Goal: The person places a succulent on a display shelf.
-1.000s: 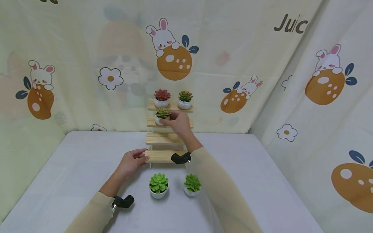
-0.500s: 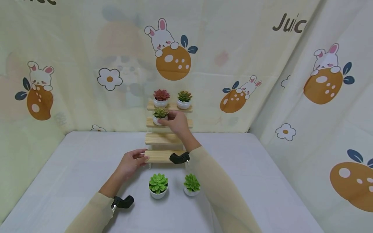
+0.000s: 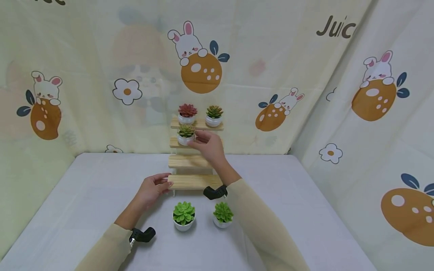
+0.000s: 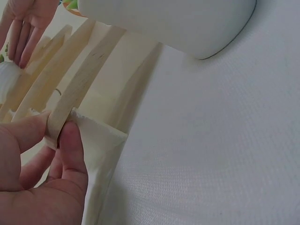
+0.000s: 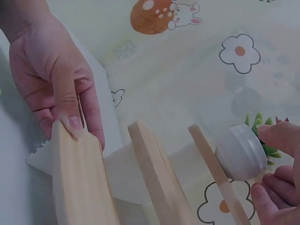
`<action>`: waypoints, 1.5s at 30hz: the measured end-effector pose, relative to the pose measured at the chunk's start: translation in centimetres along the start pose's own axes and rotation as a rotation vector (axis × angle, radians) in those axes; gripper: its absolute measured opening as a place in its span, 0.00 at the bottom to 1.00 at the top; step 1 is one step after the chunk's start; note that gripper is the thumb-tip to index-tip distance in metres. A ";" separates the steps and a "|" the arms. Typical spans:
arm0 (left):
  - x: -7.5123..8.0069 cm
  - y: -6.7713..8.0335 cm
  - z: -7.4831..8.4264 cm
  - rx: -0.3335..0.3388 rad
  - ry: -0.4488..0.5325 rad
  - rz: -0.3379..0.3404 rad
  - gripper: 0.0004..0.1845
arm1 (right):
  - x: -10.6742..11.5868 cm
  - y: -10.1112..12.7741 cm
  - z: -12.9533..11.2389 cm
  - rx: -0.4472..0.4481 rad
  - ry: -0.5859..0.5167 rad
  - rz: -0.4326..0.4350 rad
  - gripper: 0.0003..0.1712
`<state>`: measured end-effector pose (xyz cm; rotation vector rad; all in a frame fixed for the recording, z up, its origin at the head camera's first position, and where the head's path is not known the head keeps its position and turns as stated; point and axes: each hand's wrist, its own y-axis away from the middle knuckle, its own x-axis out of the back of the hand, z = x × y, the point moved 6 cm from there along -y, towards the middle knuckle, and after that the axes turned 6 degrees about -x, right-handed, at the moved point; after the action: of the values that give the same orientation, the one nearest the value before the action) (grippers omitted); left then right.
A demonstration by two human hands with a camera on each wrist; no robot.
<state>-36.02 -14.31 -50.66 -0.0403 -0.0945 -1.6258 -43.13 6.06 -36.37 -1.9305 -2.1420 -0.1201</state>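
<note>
Right hand at a small pot on the stepped wooden stand

The right hand has loosely curled fingertips at the upright olive succulent pot, left on the third shelf up; whether they still pinch it cannot be told. The pot lies just left of that nearer hand. The left hand pinches the bottom shelf's left end; shelves run left-right.

Shelf: at table's back
Top step: two pots
Third step: one pot, left end
Before shelf: two pots on table, side by side
</note>
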 end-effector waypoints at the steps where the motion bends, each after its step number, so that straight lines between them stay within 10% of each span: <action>1: 0.0 0.0 0.0 0.000 0.001 0.001 0.26 | 0.2 0.2 0.2 0.000 -0.010 0.006 0.32; 28: 0.2 -0.2 -0.3 0.007 0.009 0.008 0.27 | 7.8 9.9 7.5 -0.014 -0.151 -0.004 0.26; 45: 0.0 -0.1 -0.4 0.014 0.018 0.006 0.26 | 7.9 16.0 13.4 -0.031 -0.170 -0.224 0.36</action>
<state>-36.11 -14.34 -51.04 -0.0154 -0.0925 -1.6186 -29.83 18.66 -49.09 -1.7682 -2.4772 -0.0317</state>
